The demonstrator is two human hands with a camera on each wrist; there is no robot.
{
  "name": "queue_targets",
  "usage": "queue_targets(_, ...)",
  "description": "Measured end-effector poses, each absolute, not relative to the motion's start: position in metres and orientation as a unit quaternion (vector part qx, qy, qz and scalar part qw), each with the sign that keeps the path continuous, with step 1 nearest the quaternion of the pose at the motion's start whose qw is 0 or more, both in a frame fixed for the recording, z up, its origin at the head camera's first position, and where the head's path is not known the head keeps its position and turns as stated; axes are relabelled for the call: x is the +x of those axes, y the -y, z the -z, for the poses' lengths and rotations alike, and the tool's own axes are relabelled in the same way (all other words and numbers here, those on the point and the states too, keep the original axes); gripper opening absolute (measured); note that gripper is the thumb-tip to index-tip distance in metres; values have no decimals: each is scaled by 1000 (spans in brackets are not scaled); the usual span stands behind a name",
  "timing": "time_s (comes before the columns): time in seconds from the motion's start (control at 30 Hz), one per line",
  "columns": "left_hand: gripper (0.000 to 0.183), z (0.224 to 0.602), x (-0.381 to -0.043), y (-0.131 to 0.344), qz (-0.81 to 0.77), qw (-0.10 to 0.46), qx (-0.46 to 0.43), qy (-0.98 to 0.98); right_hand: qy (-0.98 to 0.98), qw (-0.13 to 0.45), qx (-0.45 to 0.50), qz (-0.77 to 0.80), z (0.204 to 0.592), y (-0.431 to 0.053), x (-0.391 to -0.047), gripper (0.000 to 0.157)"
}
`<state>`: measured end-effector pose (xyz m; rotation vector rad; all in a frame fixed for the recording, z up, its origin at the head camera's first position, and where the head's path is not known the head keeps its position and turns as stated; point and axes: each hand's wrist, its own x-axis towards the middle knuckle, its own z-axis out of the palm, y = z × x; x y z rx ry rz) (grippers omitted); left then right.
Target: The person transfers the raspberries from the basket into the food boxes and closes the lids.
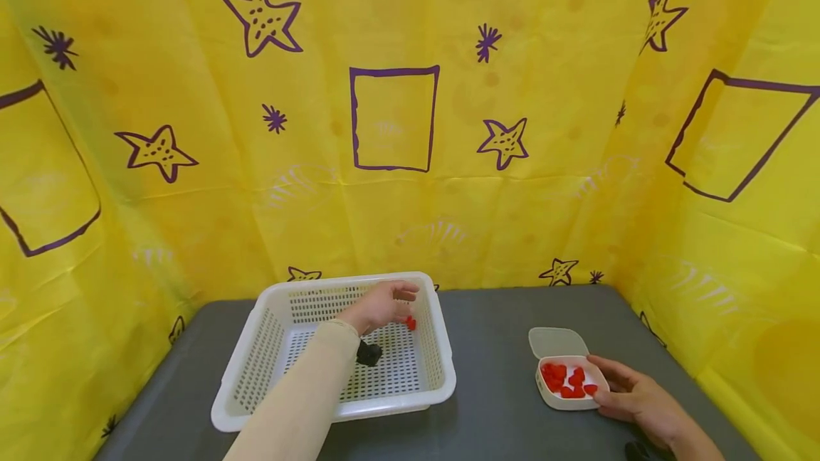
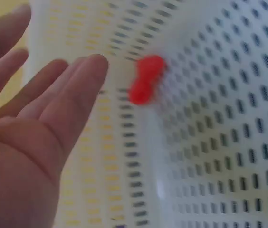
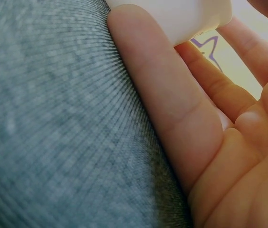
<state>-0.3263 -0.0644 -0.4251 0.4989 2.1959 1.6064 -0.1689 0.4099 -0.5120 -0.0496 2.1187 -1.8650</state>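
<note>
My left hand is over the right back part of a white perforated plastic basket, its fingers loosely extended. Just past the fingertips, by the basket's right wall, is a small red piece with two rounded lobes. The left wrist view shows this red piece blurred and apart from the left hand. On the right, my right hand holds the near right side of a small white lidded box between thumb and fingers. Several red pieces lie inside the box.
The box's translucent lid is flipped back behind it. A black object lies in the basket beside the left forearm. Another dark object is near my right wrist. Yellow patterned cloth encloses the dark grey table.
</note>
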Motion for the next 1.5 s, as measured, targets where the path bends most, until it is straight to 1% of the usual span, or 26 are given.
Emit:
queue_targets(0.1,43,433,-328,66,-524,193,182,-810,-742,158,-16,651,511,-409,-168,65)
queue_targets(0.33,34,437,-328,66,-376,179,225,-881,-746,155,-16,647,509,-408,-168,65)
queue_targets(0.5,32,442,-329,70,-328,158,213,-907,-743,157,-19,650,510,-408,-168,64)
queue_targets(0.57,32,444,-329,72,-318,157,213,-911,-742,157,-19,652,510,-408,-168,64)
queue_targets(0.8,36,448,-327,74,-323,193,231,-897,-742,155,-20,653,510,-409,-168,65)
queue_targets(1.1,33,464,-329,63,-312,159,222,-910,-740,156,-21,654,508,-409,-167,64)
queue_targets(1.33,18,465,-328,50,-291,132,221,-922,-738,156,-22,656,510,-410,-166,65)
queue_targets(1.5,16,463,-329,49,-302,134,224,-917,-736,157,-23,658,510,-410,-166,65)
